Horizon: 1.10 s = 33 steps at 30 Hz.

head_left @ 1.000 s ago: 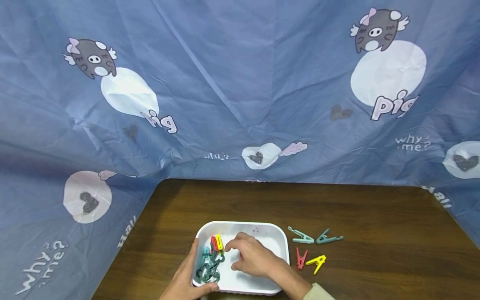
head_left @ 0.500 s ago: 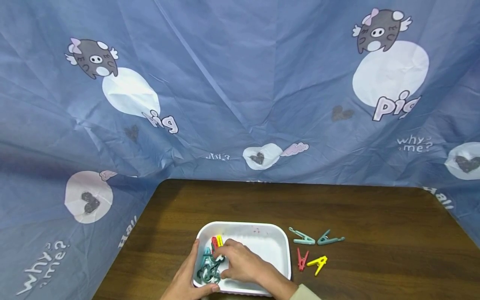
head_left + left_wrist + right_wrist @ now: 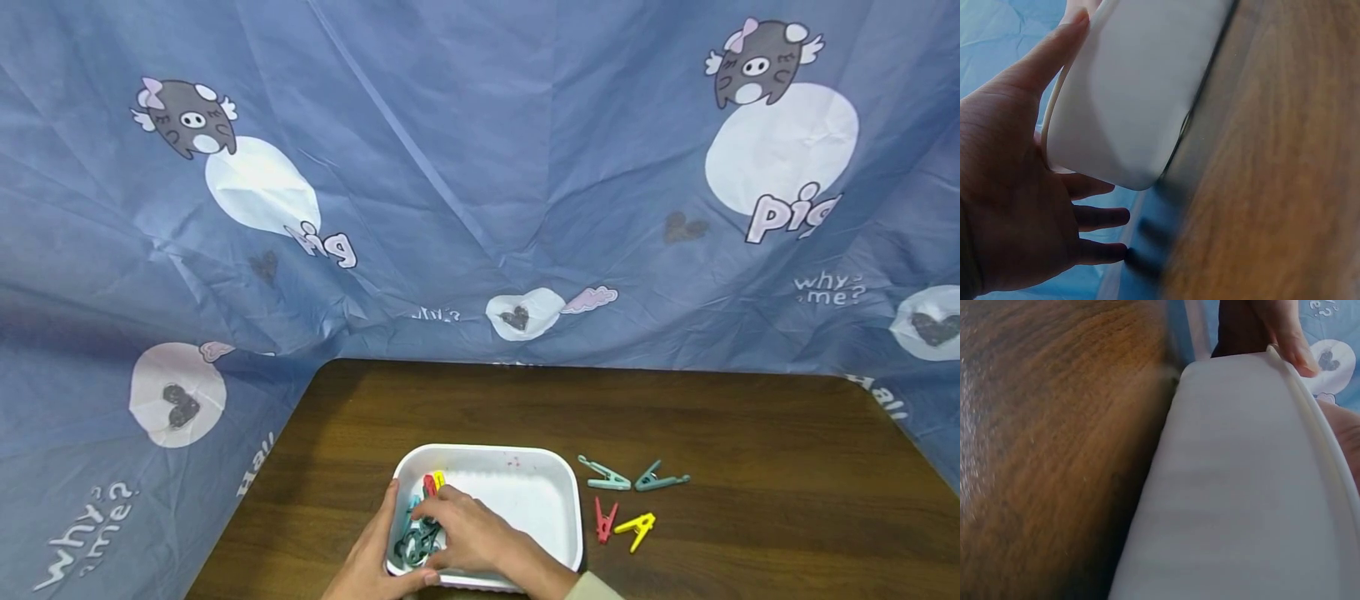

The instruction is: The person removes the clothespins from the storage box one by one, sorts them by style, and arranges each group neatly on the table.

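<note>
A white plastic tray (image 3: 525,517) stands on the table, with several clothespins at its left end. Among them show a red clothespin (image 3: 430,486), a yellow clothespin (image 3: 439,478) and a cluster of dark green clothespins (image 3: 414,548) with ring ends. My left hand (image 3: 371,554) holds the tray's near left corner, thumb over the front rim and fingers along the outer left wall. My right hand (image 3: 468,533) reaches inside the tray over the green clothespins, thumb and fingers spread apart. The hand covers part of the cluster, and contact with any clothespin cannot be made out.
Right of the tray lie a light teal clothespin (image 3: 606,475), a dark teal clothespin (image 3: 660,477), a red clothespin (image 3: 604,521) and a yellow clothespin (image 3: 636,528). The brown wooden table (image 3: 465,400) meets a blue printed cloth (image 3: 420,208) behind and at the sides.
My right hand has moved left inside the tray, from its middle to above the green clothespins. The left hand stays at the corner, and the loose clothespins lie as before.
</note>
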Each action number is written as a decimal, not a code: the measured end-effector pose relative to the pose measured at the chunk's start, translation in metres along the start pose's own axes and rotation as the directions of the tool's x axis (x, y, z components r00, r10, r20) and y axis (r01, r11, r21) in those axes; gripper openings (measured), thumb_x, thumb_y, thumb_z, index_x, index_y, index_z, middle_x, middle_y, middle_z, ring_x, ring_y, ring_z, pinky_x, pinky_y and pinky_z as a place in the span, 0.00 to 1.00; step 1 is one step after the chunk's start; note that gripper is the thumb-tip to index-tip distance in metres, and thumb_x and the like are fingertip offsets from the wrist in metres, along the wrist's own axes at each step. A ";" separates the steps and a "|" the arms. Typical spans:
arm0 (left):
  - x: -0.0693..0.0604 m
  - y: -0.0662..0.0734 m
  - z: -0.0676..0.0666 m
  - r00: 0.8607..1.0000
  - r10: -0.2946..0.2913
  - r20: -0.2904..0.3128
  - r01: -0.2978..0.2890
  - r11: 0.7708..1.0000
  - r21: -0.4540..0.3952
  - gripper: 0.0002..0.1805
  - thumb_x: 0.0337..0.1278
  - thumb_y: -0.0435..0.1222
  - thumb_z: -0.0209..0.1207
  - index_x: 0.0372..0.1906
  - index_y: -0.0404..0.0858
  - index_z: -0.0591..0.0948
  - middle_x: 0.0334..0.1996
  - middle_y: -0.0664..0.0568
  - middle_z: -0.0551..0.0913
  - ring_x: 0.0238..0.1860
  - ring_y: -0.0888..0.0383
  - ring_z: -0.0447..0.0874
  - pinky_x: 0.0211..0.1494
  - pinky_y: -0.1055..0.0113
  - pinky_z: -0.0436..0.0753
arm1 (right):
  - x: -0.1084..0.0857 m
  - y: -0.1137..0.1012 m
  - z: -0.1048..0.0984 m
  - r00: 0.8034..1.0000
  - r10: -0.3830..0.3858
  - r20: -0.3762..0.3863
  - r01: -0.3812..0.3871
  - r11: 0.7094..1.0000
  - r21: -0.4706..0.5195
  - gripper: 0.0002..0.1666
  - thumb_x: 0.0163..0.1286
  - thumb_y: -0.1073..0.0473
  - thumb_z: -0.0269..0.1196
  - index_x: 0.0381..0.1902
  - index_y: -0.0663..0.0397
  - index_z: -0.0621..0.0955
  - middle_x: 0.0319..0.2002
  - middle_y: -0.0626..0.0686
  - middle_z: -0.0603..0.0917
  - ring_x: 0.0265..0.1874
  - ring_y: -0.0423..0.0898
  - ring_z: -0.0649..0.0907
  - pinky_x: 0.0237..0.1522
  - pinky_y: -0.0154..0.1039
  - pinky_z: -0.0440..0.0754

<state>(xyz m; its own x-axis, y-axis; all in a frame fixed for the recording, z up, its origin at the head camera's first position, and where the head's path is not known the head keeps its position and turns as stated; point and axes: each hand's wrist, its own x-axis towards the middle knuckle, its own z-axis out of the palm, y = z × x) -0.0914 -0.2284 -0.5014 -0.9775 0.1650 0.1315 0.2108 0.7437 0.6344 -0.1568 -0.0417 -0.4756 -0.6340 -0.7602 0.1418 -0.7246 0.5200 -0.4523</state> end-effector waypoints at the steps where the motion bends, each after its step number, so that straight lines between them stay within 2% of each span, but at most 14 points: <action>1: 0.000 0.000 0.000 1.000 -0.001 0.003 0.001 1.000 0.002 0.68 0.40 0.54 0.76 0.80 0.33 0.46 0.72 0.30 0.67 0.68 0.35 0.72 0.62 0.44 0.80 | 0.000 0.000 0.001 1.000 0.005 0.007 -0.005 1.000 0.001 0.32 0.49 0.54 0.79 0.54 0.46 0.83 0.49 0.45 0.86 0.49 0.34 0.80 0.49 0.25 0.78; 5: 0.000 0.001 -0.001 1.000 -0.017 0.018 0.017 1.000 -0.004 0.68 0.42 0.55 0.75 0.81 0.35 0.45 0.73 0.31 0.65 0.69 0.35 0.70 0.62 0.43 0.79 | 0.002 -0.002 0.005 1.000 0.014 0.021 -0.013 1.000 -0.010 0.32 0.50 0.52 0.79 0.54 0.45 0.83 0.51 0.46 0.85 0.51 0.35 0.81 0.51 0.26 0.79; 11: -0.002 0.001 -0.001 1.000 -0.025 0.012 0.025 1.000 -0.003 0.68 0.41 0.55 0.75 0.80 0.34 0.46 0.74 0.30 0.64 0.70 0.35 0.70 0.63 0.43 0.79 | 0.002 -0.005 0.008 1.000 0.014 0.021 -0.014 1.000 -0.023 0.32 0.49 0.50 0.79 0.53 0.42 0.83 0.49 0.46 0.84 0.48 0.34 0.80 0.47 0.25 0.79; 16: -0.002 0.000 -0.001 1.000 0.004 0.004 -0.004 1.000 -0.017 0.68 0.43 0.55 0.75 0.80 0.34 0.45 0.74 0.29 0.63 0.70 0.34 0.69 0.63 0.40 0.78 | 0.002 -0.006 0.010 1.000 0.004 -0.006 -0.005 0.998 -0.058 0.32 0.48 0.50 0.80 0.53 0.41 0.83 0.48 0.46 0.84 0.47 0.34 0.80 0.46 0.25 0.80; 19: -0.002 0.000 0.000 0.999 0.034 -0.006 -0.034 0.999 -0.009 0.67 0.44 0.56 0.74 0.80 0.33 0.46 0.74 0.30 0.63 0.69 0.33 0.69 0.63 0.42 0.79 | 0.002 -0.006 0.011 1.000 0.004 -0.021 -0.005 0.997 -0.073 0.32 0.47 0.51 0.80 0.52 0.40 0.83 0.47 0.46 0.83 0.47 0.35 0.80 0.46 0.26 0.80; 25: -0.003 -0.002 0.002 0.992 0.104 -0.066 -0.102 0.994 0.032 0.67 0.43 0.58 0.74 0.78 0.29 0.51 0.73 0.30 0.66 0.67 0.33 0.72 0.63 0.46 0.80 | 0.002 -0.005 0.011 1.000 0.000 -0.024 -0.002 0.998 -0.061 0.32 0.46 0.51 0.80 0.51 0.40 0.83 0.46 0.46 0.83 0.45 0.35 0.80 0.46 0.26 0.80; 29: -0.003 -0.001 0.003 0.990 0.113 -0.080 -0.110 0.993 0.037 0.67 0.42 0.58 0.75 0.78 0.29 0.50 0.73 0.30 0.66 0.67 0.33 0.72 0.64 0.46 0.80 | 0.002 -0.004 0.011 1.000 -0.013 -0.028 0.011 0.998 -0.059 0.32 0.45 0.51 0.80 0.51 0.41 0.83 0.44 0.45 0.82 0.44 0.34 0.79 0.46 0.26 0.79; 33: -0.004 0.000 0.001 0.994 0.090 -0.062 -0.088 0.996 0.026 0.68 0.42 0.58 0.75 0.79 0.30 0.49 0.73 0.30 0.65 0.68 0.33 0.71 0.64 0.45 0.79 | 0.003 -0.005 0.012 0.999 -0.016 -0.028 0.014 0.998 -0.064 0.32 0.45 0.50 0.80 0.51 0.41 0.83 0.44 0.45 0.82 0.44 0.34 0.79 0.46 0.25 0.79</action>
<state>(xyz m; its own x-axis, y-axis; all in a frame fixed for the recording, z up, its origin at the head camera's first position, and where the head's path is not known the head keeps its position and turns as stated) -0.0875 -0.2282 -0.5028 -0.9533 0.1907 0.2344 0.2962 0.7431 0.6000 -0.1514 -0.0512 -0.4833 -0.6298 -0.7572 0.1732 -0.7492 0.5333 -0.3927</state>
